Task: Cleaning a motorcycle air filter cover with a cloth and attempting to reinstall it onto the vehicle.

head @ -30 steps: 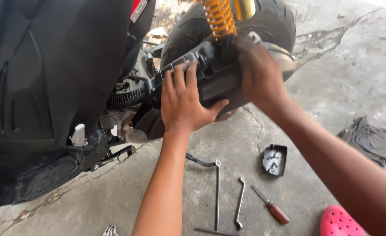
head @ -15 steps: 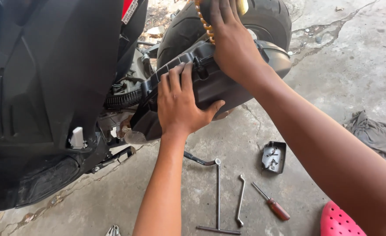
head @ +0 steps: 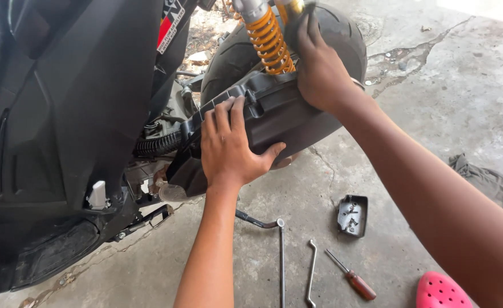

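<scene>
Single head-worn view, aimed steeply downward and forward. Scene is taken at close range: scooter flank [head: 63, 114] fills frame left, concrete floor [head: 434, 114] right. Forearms are seen entering from the bottom edge.
</scene>
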